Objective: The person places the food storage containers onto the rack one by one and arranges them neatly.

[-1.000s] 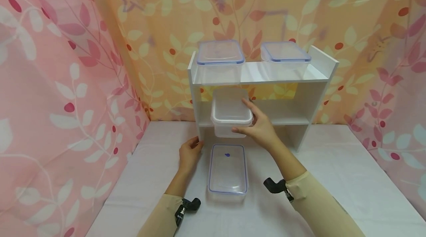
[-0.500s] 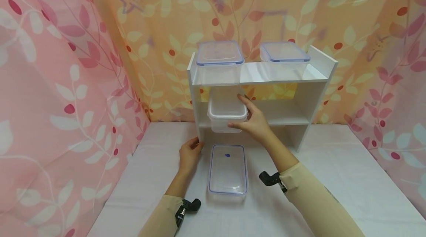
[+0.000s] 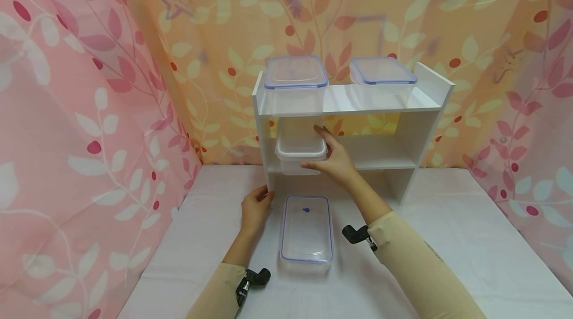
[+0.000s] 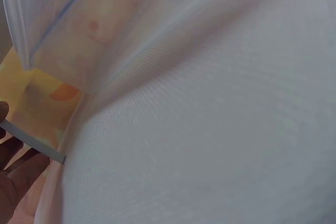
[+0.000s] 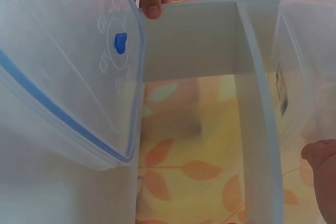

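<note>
Head view: over on the left, a pink floral cloth [image 3: 89, 130] hangs beside the white table [image 3: 179, 259]. Next comes the person's left hand [image 3: 256, 209], low down, pinching the front edge of the left panel of a white shelf unit [image 3: 389, 152] between thumb and fingers. Above it, a blue-rimmed box [image 3: 295, 72] sits on the top board. Under that, at the left end of the middle tier, is a clear container with a whitish lid [image 3: 299, 142]; I can't tell whether its base touches the board. A flat blue-rimmed box [image 3: 306, 229] lies on the table in front. The right hand [image 3: 336, 159], well apart from the left, grips the container's right side. Farther right, a second lidded box [image 3: 384, 70] stands up top.
</note>
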Demonstrator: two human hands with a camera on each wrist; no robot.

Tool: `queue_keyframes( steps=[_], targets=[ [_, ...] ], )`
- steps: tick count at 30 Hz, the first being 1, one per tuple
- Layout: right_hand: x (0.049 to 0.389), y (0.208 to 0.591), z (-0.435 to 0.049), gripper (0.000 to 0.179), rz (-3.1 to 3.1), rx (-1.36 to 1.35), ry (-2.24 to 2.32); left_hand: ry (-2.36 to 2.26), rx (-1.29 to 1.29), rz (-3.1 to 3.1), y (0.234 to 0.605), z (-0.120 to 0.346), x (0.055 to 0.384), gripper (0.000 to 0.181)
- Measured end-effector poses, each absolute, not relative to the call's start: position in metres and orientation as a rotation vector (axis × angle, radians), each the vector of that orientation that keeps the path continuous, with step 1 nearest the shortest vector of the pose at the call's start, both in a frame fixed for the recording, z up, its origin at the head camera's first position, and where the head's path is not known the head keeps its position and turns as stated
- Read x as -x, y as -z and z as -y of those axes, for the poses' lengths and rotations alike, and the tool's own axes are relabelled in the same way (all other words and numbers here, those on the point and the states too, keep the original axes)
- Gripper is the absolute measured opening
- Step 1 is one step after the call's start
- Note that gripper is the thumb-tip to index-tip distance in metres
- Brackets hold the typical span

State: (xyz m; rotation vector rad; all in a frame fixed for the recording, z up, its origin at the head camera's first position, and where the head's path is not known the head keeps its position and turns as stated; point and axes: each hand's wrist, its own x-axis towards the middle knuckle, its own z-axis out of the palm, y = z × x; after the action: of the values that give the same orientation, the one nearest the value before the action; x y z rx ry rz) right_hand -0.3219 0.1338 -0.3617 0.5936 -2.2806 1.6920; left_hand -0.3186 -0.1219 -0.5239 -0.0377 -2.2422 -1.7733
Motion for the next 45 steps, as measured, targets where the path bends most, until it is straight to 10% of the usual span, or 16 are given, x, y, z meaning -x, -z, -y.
queue_keyframes(
  steps=[45],
  targets=[
    [0.347,0.378,-0.117,0.128,2.364,-0.545,-1.619,1.774,0.048,2.25,0.526,0.123,0.319,0.037]
  ],
)
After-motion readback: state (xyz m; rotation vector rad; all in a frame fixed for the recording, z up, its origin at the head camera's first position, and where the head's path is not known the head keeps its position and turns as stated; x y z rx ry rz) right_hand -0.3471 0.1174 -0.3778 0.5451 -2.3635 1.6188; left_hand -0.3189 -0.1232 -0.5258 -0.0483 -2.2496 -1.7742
